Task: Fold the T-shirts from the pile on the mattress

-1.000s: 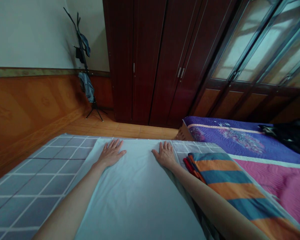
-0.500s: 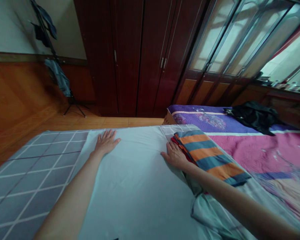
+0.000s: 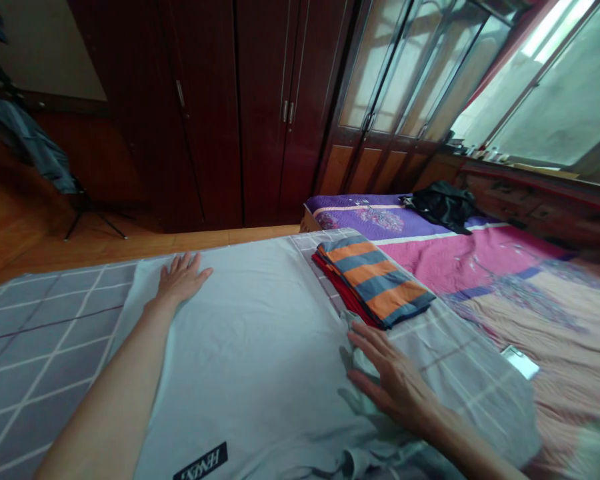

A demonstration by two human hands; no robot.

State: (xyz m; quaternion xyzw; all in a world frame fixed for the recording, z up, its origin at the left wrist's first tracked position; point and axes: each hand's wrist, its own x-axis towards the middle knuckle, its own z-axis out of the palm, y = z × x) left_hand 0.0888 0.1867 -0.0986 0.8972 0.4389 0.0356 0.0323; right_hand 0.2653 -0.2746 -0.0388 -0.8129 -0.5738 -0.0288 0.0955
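Note:
A pale grey-green garment (image 3: 250,333), probably a shirt, lies spread over a grey checked cloth (image 3: 45,353). It carries a black patch with white letters (image 3: 203,461) near the bottom of the view. My left hand (image 3: 181,277) rests flat on the garment's far left corner, fingers spread. My right hand (image 3: 387,373) is raised just over the garment's rumpled right side, fingers apart, holding nothing. Beyond it lies a folded stack of clothes (image 3: 380,280), an orange and grey striped piece on top of a red one. The garment's near right part is bunched up.
To the right is a bed with a purple, pink and beige cover (image 3: 445,260). A black bundle of cloth (image 3: 443,203) and a small whitish flat object (image 3: 520,362) lie on it. Dark red wardrobes (image 3: 260,120) stand behind. A clothes stand (image 3: 83,200) is at the left.
My right hand has moved back toward me and lifted from beside the striped stack. My left hand stays on the far corner. The view has turned right, and the black patch now shows.

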